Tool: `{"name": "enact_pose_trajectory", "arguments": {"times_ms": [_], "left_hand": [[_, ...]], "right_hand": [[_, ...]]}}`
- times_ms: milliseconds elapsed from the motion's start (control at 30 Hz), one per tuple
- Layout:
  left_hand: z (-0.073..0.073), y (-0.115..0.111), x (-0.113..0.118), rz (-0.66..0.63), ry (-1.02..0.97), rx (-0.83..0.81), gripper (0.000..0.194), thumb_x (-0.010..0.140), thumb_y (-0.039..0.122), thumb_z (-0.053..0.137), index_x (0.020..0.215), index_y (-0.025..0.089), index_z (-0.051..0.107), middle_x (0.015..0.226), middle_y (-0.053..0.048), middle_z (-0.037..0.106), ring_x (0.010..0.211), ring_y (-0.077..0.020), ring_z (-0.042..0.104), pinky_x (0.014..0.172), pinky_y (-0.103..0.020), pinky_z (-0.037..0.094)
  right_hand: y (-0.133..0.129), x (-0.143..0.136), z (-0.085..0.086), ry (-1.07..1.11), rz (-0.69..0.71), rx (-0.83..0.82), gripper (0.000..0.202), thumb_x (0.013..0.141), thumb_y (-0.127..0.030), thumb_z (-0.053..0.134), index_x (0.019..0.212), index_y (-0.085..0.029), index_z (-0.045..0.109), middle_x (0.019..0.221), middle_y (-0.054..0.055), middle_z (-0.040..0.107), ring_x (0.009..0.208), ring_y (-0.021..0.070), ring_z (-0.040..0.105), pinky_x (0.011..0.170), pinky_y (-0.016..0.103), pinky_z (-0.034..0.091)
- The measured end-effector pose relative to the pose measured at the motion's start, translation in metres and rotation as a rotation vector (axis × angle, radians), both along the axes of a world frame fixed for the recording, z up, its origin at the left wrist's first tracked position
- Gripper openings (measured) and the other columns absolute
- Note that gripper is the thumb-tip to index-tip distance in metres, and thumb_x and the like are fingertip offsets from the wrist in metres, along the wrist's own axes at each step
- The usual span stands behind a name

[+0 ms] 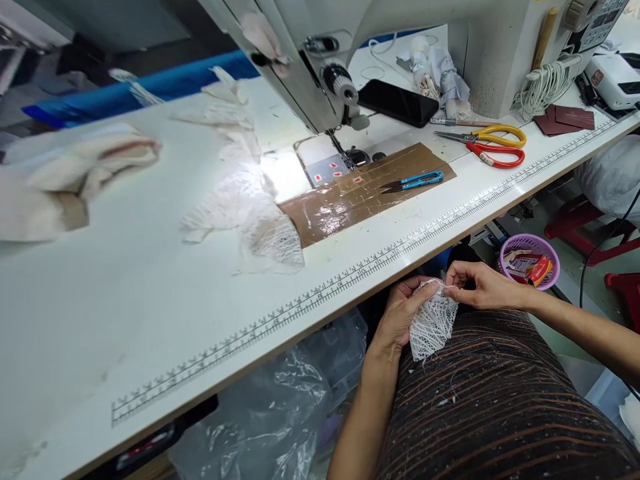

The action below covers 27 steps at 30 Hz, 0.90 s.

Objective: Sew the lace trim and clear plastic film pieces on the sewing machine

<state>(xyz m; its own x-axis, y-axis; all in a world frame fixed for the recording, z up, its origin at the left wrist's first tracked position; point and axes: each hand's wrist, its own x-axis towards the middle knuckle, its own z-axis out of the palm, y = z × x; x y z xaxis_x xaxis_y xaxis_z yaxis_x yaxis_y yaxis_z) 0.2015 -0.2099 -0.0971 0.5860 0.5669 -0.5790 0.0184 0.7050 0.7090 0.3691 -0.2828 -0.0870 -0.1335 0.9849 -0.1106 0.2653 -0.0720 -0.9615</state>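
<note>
Pinching white lace (433, 328) at its upper edge with left grip (400, 308) and right grip (474, 285), close together; extending below both, over striped clothing (480, 393), near the bench (170, 300).

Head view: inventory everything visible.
lace piece: 1, white, in hands
loose lace: count unclear, white, mid-table
sewing machine: 1, whitish, far side
table: 1, white, under machine
folded fabric: unclear, cream, table's left
brown sheet: 1, brown, right of loose lace
snips: 1, blue, on brown sheet
scissors: 1, red-yellow, right of sheet
phone: 1, black, behind sheet
basket: 1, purple, below table's edge
stools: unclear, red, right side
plastic bag: unclear, clear, below table
left hand: 1, bare, on lace piece
right hand: 1, bare, on lace piece
</note>
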Motion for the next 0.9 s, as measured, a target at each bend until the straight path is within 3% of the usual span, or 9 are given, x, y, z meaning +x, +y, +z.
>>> {"name": "enact_pose_trajectory", "arguments": {"times_ms": [133,267,433,667,900], "left_hand": [[-0.001,-0.002,0.004,0.042,-0.007,0.018,0.043,0.042,0.043,0.090,0.066,0.015,0.068,0.058,0.002,0.065,0.052,-0.0109,0.057,0.055,-0.022,0.045],[-0.001,-0.004,0.006,0.078,-0.010,0.083,0.039,0.045,0.042,0.088,0.064,0.015,0.068,0.058,0.002,0.065,0.053,-0.0104,0.056,0.056,-0.022,0.043],[0.001,-0.004,0.004,0.035,-0.009,0.164,0.035,0.050,0.041,0.087,0.065,0.014,0.069,0.059,0.002,0.063,0.053,-0.0087,0.052,0.055,-0.021,0.039],[-0.001,-0.003,-0.001,-0.053,-0.020,0.208,0.043,0.053,0.048,0.087,0.072,0.012,0.072,0.061,-0.001,0.064,0.053,-0.0086,0.050,0.053,-0.020,0.037],[-0.001,0.000,-0.001,-0.142,-0.085,0.249,0.044,0.057,0.050,0.086,0.076,0.012,0.074,0.065,-0.001,0.064,0.056,-0.0087,0.050,0.055,-0.020,0.037]], "right_hand": [[0.002,0.003,0.003,-0.064,0.005,0.063,0.016,0.088,-0.033,0.057,0.085,-0.018,0.053,0.073,-0.002,0.055,0.066,0.0106,0.049,0.062,0.026,0.043],[0.005,0.006,0.008,-0.002,-0.018,0.069,0.021,0.086,-0.035,0.059,0.097,-0.018,0.054,0.078,-0.001,0.058,0.068,0.0110,0.053,0.063,0.026,0.046],[0.010,0.008,0.016,0.000,0.033,0.054,0.024,0.090,-0.034,0.055,0.105,-0.016,0.059,0.078,0.000,0.061,0.069,0.0113,0.055,0.064,0.026,0.047],[0.012,0.012,0.022,-0.085,0.074,0.115,0.020,0.090,-0.030,0.056,0.096,-0.015,0.066,0.085,0.003,0.066,0.076,0.0125,0.059,0.069,0.027,0.048],[0.009,0.012,0.023,-0.136,0.106,0.107,0.016,0.091,-0.030,0.051,0.088,-0.016,0.058,0.076,0.001,0.058,0.066,0.0116,0.051,0.062,0.026,0.043]]}}
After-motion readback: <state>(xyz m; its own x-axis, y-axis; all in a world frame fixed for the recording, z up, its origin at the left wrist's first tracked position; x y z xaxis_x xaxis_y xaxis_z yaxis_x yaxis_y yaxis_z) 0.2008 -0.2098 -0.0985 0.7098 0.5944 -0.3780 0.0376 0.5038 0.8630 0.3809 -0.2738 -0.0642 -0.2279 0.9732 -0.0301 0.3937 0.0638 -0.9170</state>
